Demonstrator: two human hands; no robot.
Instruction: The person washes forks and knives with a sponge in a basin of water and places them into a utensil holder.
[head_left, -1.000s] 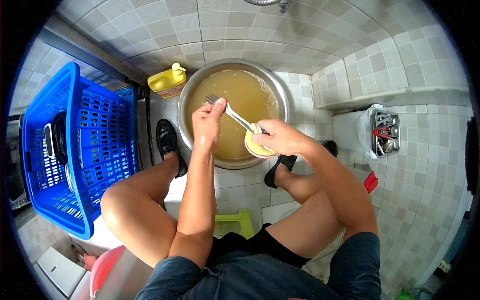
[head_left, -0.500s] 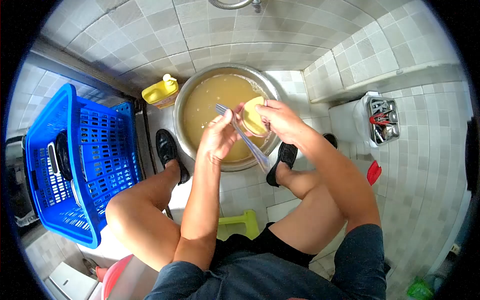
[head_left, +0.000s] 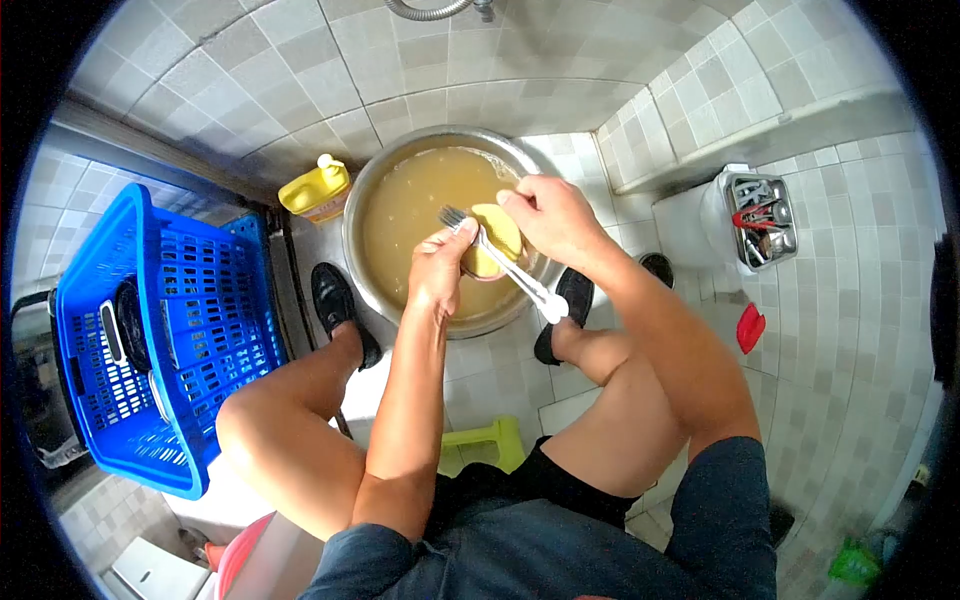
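Note:
Over the basin of cloudy, yellowish water (head_left: 352,235), my left hand (head_left: 438,265) is closed around metal forks (head_left: 520,277). Their tines point up and left, and the bright handles slant down to the right. It looks like more than one fork, but the overlap hides how many. A yellow sponge (head_left: 499,232) lies behind the forks, against the fingers of my left hand. My right hand (head_left: 553,220) is closed at the sponge's upper right edge, thumb against it; its other fingers are partly hidden.
A yellow bottle (head_left: 315,190) stands left of the basin. The blue basket (head_left: 215,320) is at far left, holding a few items. At right, a metal container (head_left: 762,220) holds utensils. A red object (head_left: 750,328) lies on the floor, and a green stool (head_left: 490,445) is beneath me.
My right hand has shifted slightly up, and the sponge has turned its plain face upward. The forks have rotated and their handle ends now shine white. The camera view has shifted slightly.

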